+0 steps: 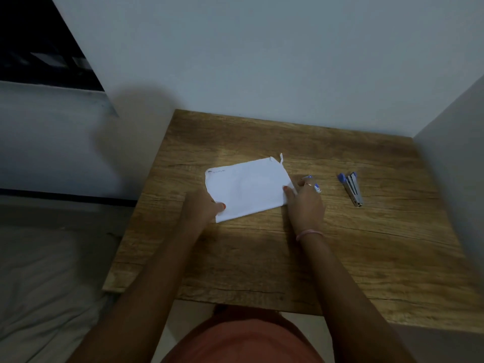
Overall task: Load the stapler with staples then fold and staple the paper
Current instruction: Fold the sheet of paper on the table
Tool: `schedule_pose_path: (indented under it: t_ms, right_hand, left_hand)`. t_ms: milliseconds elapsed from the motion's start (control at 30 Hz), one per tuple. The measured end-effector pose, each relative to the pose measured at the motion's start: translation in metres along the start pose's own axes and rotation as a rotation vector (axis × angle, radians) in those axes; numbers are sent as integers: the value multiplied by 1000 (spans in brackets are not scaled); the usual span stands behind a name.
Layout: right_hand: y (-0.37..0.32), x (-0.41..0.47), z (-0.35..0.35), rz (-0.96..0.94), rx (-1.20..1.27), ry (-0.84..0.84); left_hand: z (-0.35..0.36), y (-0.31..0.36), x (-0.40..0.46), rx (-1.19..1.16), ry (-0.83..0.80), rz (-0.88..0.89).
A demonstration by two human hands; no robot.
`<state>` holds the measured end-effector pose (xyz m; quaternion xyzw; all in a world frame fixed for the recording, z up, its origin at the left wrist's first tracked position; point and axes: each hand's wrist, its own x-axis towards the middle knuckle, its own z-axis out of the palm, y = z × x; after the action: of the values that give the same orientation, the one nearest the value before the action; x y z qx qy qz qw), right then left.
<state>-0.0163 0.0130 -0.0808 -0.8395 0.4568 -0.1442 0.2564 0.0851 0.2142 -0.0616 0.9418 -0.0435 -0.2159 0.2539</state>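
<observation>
Both hands pinch the thin, floppy paper [247,189] by its side edges; hold it there, gently.

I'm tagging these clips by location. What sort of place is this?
Probably a bedroom or other small room at home, not an office. A small wooden table is pushed into a corner of plain walls, and what looks like a bed with pale bedding lies beside it.
</observation>
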Motion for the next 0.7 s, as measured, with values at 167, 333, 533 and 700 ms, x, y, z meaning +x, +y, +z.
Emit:
schedule_pose_path:
  t_ms: [167,333,533,700]
  right_hand:
    - [4,5,1,-81,-58,-5]
    - [9,-2,3,-272,-197,79]
    - [6,-3,-2,-355,-201,-57]
    - [10,-13,-10,-468,-374,-77]
  left_hand:
    - [9,-1,-9,-116,-26,-53]
    - [6,-1,-13,-151,-24,-67]
    - [6,-1,-19,-145,7,-37]
    - [6,-1,-23,-131,25,-7]
